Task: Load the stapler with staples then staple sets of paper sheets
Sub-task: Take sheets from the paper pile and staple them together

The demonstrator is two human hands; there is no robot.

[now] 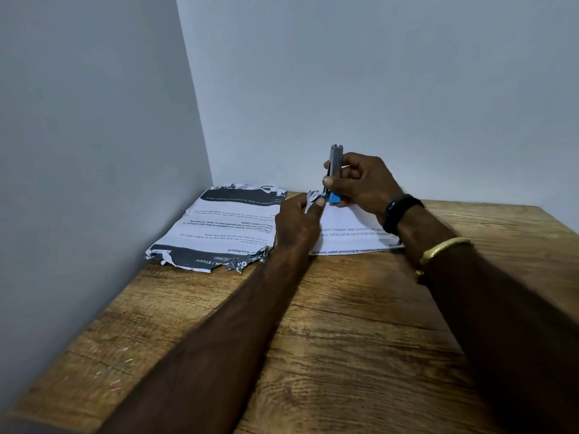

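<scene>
Soft, dim, even light is falling from above, leaving the wall [376, 73] a flat grey-blue without glare. The arms are casting faint, diffuse shadows on the wooden table [344, 339]. Wide-angle distortion is bending the frame edges, and fine print is blurring slightly.

Two plain pale grey walls [376, 73] meet in a corner at upper left. A wood-grain desk [360, 339] fills the lower frame.

the left stack of sheets [219, 227], printed upside down to the camera, reads "keyboard" and "/ study". the right sheet [347, 236] shows "scattered paper items" along its near edge; the smaller print is blurred.
</scene>
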